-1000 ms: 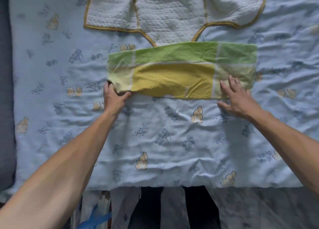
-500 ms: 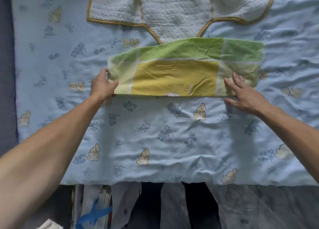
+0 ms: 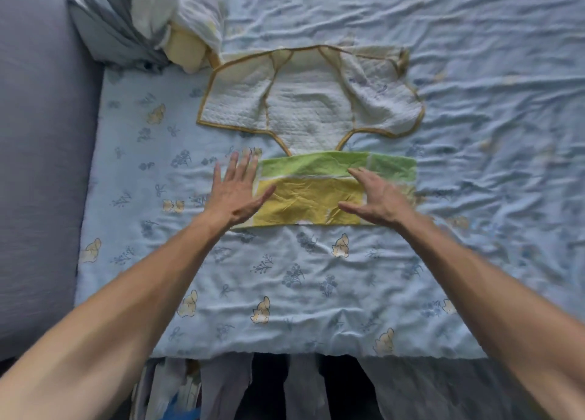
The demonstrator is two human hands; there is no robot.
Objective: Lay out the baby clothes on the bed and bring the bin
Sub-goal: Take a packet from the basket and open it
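A folded green-and-yellow cloth [image 3: 319, 195] lies flat on the bed [image 3: 474, 198], overlapping a spread white quilted garment's [image 3: 310, 103] lower edge.

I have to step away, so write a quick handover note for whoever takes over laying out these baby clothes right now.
Left hand: open, fingers spread, at the left end of the green and yellow cloth, gripping nothing.
Right hand: open, over the cloth's right part, gripping nothing.
Things: the cloth lies flat on the blue printed bedsheet, its far edge overlapping the bottom of the white quilted baby top, which is spread out beyond it. A heap of other fabric sits at the far left corner.
Done: two pieces laid out.
Left: lay out anything remaining in the heap; fetch the bin, which is not in view.
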